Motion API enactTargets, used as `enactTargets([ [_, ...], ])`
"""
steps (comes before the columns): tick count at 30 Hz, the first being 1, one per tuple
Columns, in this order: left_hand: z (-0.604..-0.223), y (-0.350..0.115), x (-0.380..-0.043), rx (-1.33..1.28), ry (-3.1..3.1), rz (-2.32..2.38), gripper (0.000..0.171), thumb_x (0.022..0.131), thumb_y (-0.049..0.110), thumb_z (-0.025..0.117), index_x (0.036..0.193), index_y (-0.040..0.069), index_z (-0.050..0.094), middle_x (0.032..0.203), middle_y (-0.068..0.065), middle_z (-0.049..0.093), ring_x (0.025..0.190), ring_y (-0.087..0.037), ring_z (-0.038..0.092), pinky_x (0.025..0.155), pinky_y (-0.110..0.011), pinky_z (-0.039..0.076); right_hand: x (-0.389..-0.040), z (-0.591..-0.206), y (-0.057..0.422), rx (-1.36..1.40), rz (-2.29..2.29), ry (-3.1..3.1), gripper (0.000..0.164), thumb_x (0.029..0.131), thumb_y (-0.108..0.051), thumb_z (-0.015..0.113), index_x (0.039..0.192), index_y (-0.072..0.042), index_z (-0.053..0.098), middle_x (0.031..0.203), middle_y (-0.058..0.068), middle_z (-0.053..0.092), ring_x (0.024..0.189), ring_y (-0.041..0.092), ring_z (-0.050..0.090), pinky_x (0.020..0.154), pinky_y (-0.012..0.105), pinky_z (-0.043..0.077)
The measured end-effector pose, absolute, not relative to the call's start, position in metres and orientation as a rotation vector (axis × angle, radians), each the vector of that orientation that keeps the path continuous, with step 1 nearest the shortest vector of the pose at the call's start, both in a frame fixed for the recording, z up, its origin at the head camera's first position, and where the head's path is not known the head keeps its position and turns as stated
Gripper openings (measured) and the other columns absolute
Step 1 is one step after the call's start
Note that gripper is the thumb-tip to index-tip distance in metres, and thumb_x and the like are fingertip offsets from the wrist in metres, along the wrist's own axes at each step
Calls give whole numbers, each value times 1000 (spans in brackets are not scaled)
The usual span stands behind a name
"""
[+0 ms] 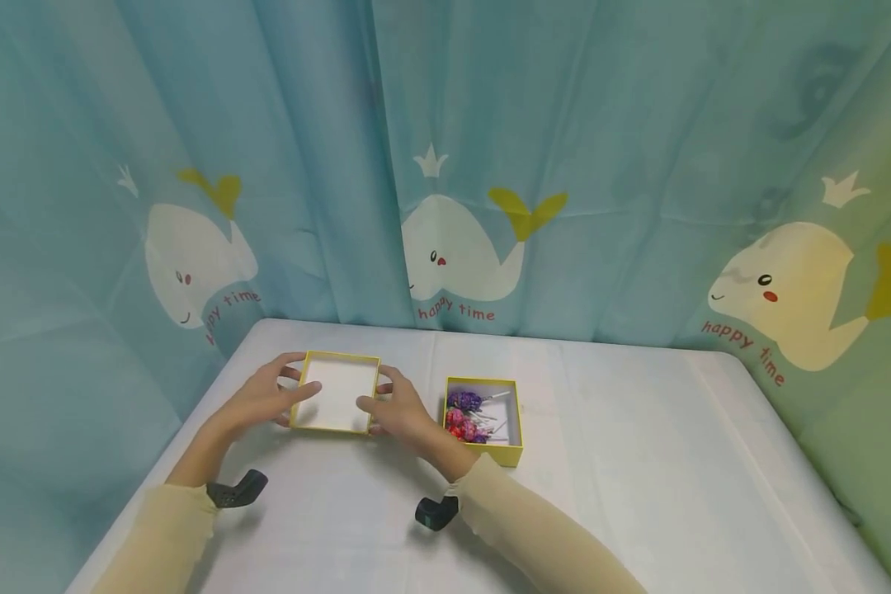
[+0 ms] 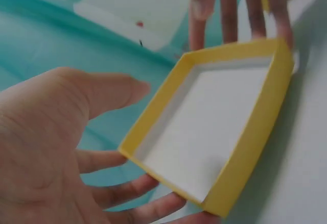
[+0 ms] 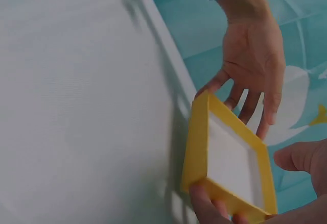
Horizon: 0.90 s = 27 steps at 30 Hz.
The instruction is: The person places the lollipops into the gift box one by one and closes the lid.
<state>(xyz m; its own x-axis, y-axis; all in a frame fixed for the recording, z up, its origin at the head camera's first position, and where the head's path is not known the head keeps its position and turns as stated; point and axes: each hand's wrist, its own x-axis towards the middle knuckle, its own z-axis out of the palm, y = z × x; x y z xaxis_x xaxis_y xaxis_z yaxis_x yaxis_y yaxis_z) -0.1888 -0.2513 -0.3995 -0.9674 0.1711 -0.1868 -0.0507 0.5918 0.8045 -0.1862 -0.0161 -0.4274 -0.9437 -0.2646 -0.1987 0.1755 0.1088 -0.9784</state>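
Note:
Between my two hands is a shallow square box lid (image 1: 337,392), yellow outside and white inside, its hollow side facing up toward me and tilted. My left hand (image 1: 267,394) supports its left side with outstretched fingers against the outer wall and under the edge. On the right side the fingers of my right hand (image 1: 401,408) press the opposite wall. Both thumbs stand apart from the lid in the wrist views. Just right of my right hand is a deeper yellow box (image 1: 506,454), holding lollipops (image 1: 465,417) in purple, pink and red wrappers with white sticks.
A white cloth covers the table (image 1: 624,462), which stretches to the right of the yellow box. Behind and around it hangs a blue-green curtain (image 1: 601,148) printed with whales. A dark wrist device (image 1: 238,489) is on each forearm.

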Motion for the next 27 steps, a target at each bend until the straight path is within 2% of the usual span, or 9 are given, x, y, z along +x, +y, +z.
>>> enactTargets([
  [9, -390, -234, -183, 158, 2617, 1484, 84, 91, 38, 69, 155, 20, 17, 139, -25, 38, 119, -40, 46, 84, -42, 56, -192, -414, 0, -78, -2032, 2098, 63, 89, -16, 70, 144, -21, 40, 129, 12, 49, 92, 23, 61, 78, 42, 60],
  [14, -392, -221, -184, 192, 2699, 1521, 79, 91, 36, 69, 153, 21, 22, 136, -22, 44, 121, -38, 47, 95, -50, 49, -194, -407, 8, -58, -1971, 2212, 66, 91, -26, 69, 147, -27, 36, 132, 8, 49, 98, 22, 61, 78, 35, 59],
  [18, -399, -214, -187, 246, 2686, 1641, 75, 92, 29, 70, 151, 17, 25, 139, -23, 42, 123, -40, 48, 104, -55, 44, -195, -402, 13, -34, -1947, 2300, 58, 93, -33, 65, 144, -29, 38, 135, 9, 48, 106, 25, 58, 83, 35, 56],
  [23, -404, -206, -189, 255, 2642, 1763, 68, 92, 23, 69, 147, 16, 29, 142, -20, 38, 123, -41, 51, 100, -49, 49, -198, -401, 19, -24, -2032, 2279, 47, 95, -34, 63, 137, -28, 43, 135, 13, 47, 109, 27, 57, 87, 37, 55],
  [27, -404, -201, -188, 249, 2617, 1828, 64, 93, 24, 69, 145, 16, 32, 141, -19, 39, 121, -41, 53, 95, -44, 53, -200, -402, 22, 3, -2074, 2274, 41, 95, -39, 62, 131, -28, 47, 129, 10, 50, 106, 25, 57, 84, 35, 55],
])
